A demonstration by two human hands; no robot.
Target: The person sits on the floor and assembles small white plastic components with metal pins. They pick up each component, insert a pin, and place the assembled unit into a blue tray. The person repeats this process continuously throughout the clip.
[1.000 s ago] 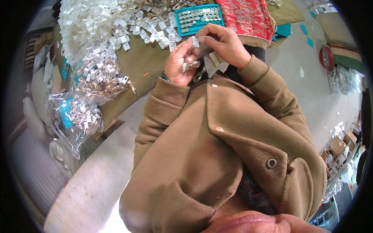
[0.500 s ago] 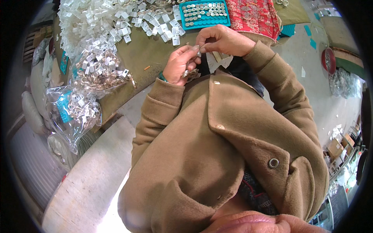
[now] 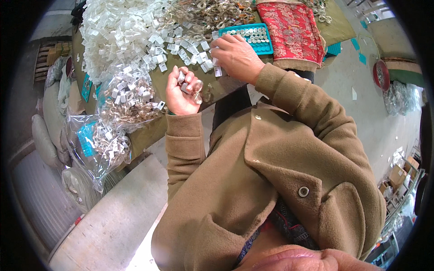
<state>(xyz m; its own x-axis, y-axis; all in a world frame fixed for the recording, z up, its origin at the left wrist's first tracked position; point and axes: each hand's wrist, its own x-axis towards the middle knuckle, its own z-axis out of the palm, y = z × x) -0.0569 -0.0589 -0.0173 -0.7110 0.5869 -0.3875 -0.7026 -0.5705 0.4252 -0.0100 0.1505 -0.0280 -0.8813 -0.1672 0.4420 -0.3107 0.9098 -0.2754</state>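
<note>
Two or three small clear pieces [image 3: 189,86] pinched in the left hand [image 3: 181,92], fingers curled shut round them, held up just clear of the table edge. Probably light, hard and slick, so likely to slip unless taken by the flat sides between thumb and fingertip; too small to tell exact shape. Just beyond that grip, right hand [image 3: 236,58] palm-down on the olive table cover [image 3: 181,77], fingertips touching loose white tabs [image 3: 205,63]; whether anything is clamped under those fingers cannot be told. Past the right hand, touching its far side, a teal tray [image 3: 266,45] of round silvery pieces, and beside that a red patterned cloth [image 3: 291,27]. Further out from the left hand, a big heap of white tabs [image 3: 117,31], then clear plastic bags [image 3: 99,140] of assembled bits hanging off the near table edge. Brown coat sleeves [image 3: 185,135] below both.
</note>
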